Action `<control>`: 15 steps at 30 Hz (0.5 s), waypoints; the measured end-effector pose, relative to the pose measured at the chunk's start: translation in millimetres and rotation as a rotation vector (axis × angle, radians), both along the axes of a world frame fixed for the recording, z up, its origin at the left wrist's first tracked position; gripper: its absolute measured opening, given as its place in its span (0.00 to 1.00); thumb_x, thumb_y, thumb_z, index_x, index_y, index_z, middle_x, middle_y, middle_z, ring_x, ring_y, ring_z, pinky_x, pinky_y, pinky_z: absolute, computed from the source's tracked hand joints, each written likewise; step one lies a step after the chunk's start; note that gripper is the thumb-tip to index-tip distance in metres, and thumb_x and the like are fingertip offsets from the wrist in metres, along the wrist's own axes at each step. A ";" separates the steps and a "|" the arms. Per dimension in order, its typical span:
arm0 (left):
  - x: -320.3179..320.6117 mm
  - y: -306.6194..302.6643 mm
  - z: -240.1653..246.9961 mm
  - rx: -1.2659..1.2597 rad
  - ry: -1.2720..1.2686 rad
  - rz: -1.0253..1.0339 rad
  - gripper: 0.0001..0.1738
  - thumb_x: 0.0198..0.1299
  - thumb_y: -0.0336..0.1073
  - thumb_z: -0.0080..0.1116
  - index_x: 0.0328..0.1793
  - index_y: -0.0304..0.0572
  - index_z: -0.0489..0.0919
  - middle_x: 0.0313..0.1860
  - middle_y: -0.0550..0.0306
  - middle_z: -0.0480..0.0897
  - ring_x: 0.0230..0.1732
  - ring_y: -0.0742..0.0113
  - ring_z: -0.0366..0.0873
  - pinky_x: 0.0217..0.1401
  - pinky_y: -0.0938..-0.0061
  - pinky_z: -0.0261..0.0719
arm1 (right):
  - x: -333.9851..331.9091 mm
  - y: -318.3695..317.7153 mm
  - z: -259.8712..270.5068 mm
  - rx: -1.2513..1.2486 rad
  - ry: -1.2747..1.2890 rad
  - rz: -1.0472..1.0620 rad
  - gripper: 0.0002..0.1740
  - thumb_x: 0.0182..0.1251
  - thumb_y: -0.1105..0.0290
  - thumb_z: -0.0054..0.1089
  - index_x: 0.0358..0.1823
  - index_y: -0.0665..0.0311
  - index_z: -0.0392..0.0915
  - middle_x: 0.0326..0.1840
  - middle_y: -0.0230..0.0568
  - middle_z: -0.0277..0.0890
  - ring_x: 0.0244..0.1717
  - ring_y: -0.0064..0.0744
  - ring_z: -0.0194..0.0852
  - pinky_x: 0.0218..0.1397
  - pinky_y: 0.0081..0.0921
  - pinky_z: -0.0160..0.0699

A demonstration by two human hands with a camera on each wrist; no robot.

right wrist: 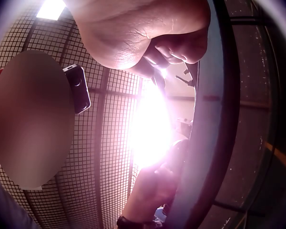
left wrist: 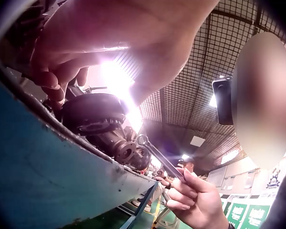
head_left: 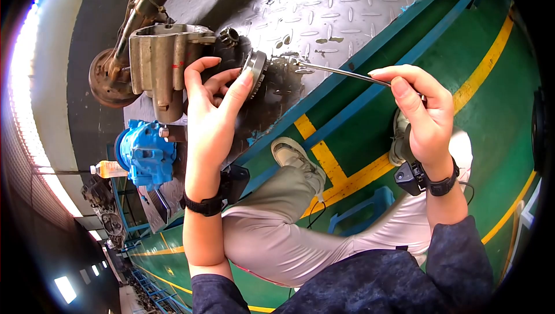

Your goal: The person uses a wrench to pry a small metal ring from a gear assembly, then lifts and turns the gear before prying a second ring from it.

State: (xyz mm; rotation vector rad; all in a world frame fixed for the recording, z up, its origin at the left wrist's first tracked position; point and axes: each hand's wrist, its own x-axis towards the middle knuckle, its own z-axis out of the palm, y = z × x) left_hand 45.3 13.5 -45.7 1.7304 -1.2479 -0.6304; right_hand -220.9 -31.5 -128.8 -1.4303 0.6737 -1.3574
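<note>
My left hand (head_left: 211, 112) is at a toothed metal ring gear (head_left: 258, 74), with the thumb against its near face and bent fingers behind it. In the left wrist view those fingertips meet the edge of the dark gear (left wrist: 93, 112). My right hand (head_left: 425, 112) grips the end of a long, thin wrench (head_left: 341, 72) between thumb and fingers. Its far end lies over the wet metal tabletop, right of the gear. The left wrist view shows a ring end on the wrench (left wrist: 163, 162). Strong glare hides much of the right wrist view.
A grey metal housing (head_left: 153, 62) stands left of my left hand, with a small gear (head_left: 229, 37) beside it. Nearer are a blue cast part (head_left: 147, 152) and a bottle (head_left: 110, 169). The table's blue edge (head_left: 324, 91) runs diagonally. Below is a blue stool (head_left: 364, 210).
</note>
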 end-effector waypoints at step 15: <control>-3.0 7.9 -6.2 -0.092 -0.429 -0.102 0.43 0.53 0.34 0.79 0.69 0.44 0.62 0.58 0.56 0.81 0.45 0.76 0.65 0.51 0.80 0.66 | -1.5 -1.5 -0.2 -0.004 0.008 -0.017 0.11 0.78 0.71 0.58 0.50 0.70 0.86 0.44 0.37 0.87 0.43 0.19 0.79 0.46 0.15 0.74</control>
